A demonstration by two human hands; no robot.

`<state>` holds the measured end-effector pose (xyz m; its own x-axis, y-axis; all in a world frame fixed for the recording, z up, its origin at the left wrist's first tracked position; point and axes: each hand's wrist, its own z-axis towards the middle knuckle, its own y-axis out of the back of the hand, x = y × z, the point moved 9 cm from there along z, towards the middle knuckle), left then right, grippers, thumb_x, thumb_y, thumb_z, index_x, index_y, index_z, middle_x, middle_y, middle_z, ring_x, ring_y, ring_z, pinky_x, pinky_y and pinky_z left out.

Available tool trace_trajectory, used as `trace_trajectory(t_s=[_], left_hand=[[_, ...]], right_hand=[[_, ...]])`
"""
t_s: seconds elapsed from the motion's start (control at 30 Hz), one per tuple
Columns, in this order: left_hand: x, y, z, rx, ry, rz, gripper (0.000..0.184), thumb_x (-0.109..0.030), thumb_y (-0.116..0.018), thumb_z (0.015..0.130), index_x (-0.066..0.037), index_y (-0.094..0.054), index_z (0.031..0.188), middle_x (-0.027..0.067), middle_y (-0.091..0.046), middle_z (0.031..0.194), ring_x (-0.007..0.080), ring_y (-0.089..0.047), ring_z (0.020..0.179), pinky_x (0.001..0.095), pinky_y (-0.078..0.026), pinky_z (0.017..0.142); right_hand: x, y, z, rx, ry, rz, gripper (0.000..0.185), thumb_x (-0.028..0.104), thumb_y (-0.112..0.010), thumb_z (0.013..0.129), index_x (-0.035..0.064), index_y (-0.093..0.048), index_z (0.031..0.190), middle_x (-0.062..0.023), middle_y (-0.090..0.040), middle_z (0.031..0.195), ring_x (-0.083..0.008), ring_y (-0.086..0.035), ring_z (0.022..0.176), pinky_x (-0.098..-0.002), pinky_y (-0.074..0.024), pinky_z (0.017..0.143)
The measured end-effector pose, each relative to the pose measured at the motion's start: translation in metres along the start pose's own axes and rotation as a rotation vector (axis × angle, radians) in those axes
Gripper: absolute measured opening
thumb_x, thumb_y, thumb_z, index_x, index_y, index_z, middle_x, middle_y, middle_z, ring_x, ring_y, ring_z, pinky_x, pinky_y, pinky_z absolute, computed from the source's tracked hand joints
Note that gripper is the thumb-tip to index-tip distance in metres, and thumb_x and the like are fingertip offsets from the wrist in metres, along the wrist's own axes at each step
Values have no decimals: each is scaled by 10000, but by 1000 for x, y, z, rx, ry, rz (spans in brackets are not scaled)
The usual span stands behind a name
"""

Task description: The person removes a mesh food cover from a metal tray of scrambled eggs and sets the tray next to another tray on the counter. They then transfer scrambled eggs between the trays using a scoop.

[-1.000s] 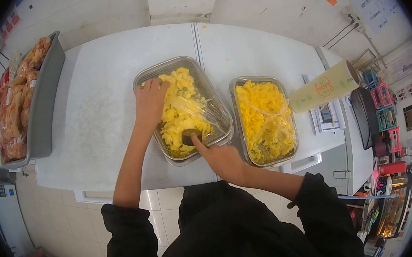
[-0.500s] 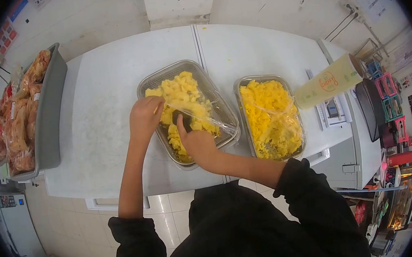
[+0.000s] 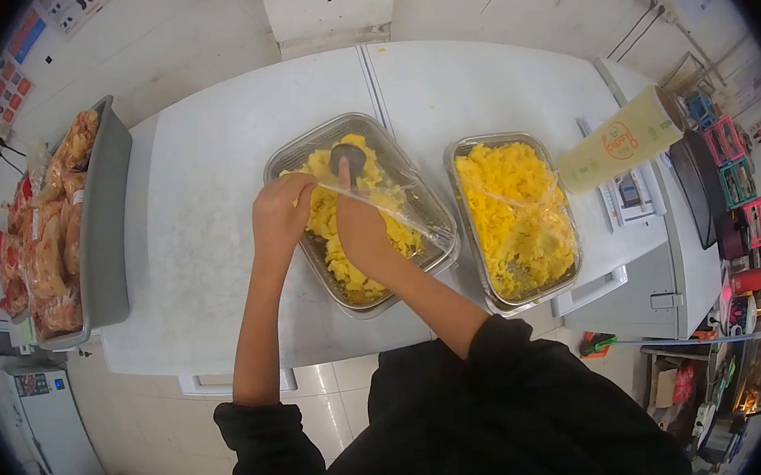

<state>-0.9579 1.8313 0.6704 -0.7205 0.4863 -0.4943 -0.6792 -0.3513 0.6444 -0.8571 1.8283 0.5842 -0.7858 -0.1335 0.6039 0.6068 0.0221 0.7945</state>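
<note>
On my remote feed, the left hand [image 3: 284, 210] pinches clear film [image 3: 396, 211] above the tray [image 3: 325, 137]; the right hand [image 3: 364, 233], forefinger extended, grips a dark tool [image 3: 354, 152] just beyond, amid yellow food [image 3: 335, 258] heaped along the tray's leftward-slanting long axis.

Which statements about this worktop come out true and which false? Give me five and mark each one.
1. The left hand pinches clear plastic film. True.
2. A finger of the right hand touches a dark rounded tool above the left rectangular metal tray. True.
3. The right rectangular metal tray holds no yellow mash. False: yellow mash is heaped in it.
4. The pale green printed tube lies left of both trays. False: the tube lies right of both.
5. The grey plastic tub on the far left holds bagged reddish-tan contents. True.
</note>
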Motion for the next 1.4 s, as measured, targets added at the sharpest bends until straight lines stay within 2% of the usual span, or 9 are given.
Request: trace_trajectory(t_s=[0.2,0.27,0.5,0.8,1.03,1.1,1.2,1.27,1.4], left_hand=[[5,-1,-2,65,79,0,87,-29,-638,712,-47,-642,797,78,-643,795,216,-609,703,292,-481,630],[7,0,-4,73,83,-20,89,-31,-639,712,-44,-643,800,81,-644,799,214,-612,706,290,-483,634],[9,-6,-1,8,119,-89,96,-18,-633,713,-27,-645,808,92,-643,805,220,-623,737,284,-492,665],[7,-5,-11,-2,122,-57,70,-25,-617,728,-24,-632,797,101,-633,809,255,-605,736,318,-473,669],[-4,3,-36,0,221,-36,175,-39,-615,752,-25,-622,926,128,-626,896,276,-586,867,332,-442,788],[-30,15,-48,-49,341,-28,215,-45,-604,768,-14,-601,981,132,-620,932,278,-575,895,343,-430,815],[-79,-6,-77,58,408,-250,163,-66,-589,790,-5,-594,941,136,-620,912,259,-581,874,332,-428,816],[-119,-46,-102,269,436,-492,150,-80,-577,801,-3,-579,930,129,-620,904,235,-585,862,316,-427,811],[-173,-137,-155,752,581,-745,246,-135,-532,849,-2,-497,1053,118,-620,894,209,-596,856,299,-433,789]], right_hand=[[26,-34,6,-502,183,-210,550,97,-475,804,6,-287,1313,-185,-559,760,-249,-594,557,-312,-475,438],[38,-44,1,-1,212,-443,544,106,-478,803,9,-300,1307,-160,-564,749,-218,-604,592,-293,-482,457],[12,-29,18,-36,31,-394,476,120,-502,791,31,-379,1242,-206,-533,894,-260,-613,630,-330,-498,470],[2,-5,-48,166,39,-436,648,83,-475,795,59,-183,1374,-169,-504,797,-272,-592,628,-352,-503,508],[-9,108,-129,463,13,-143,672,-6,-463,772,70,-175,1375,-190,-543,866,-313,-580,599,-404,-491,562],[-51,145,-150,408,-217,69,670,22,-464,781,79,-150,1370,-228,-567,749,-367,-579,652,-447,-463,610],[-108,219,-185,-104,-242,337,454,58,-450,859,130,-300,1282,-191,-545,754,-293,-553,638,-388,-423,651],[-160,238,-223,-190,-650,399,363,87,-469,872,83,-383,1224,-131,-535,740,-171,-511,620,-313,-414,598],[-194,252,-261,-233,-766,-7,356,195,-454,892,84,-398,1226,-172,-579,663,-281,-575,576,-382,-427,540]])
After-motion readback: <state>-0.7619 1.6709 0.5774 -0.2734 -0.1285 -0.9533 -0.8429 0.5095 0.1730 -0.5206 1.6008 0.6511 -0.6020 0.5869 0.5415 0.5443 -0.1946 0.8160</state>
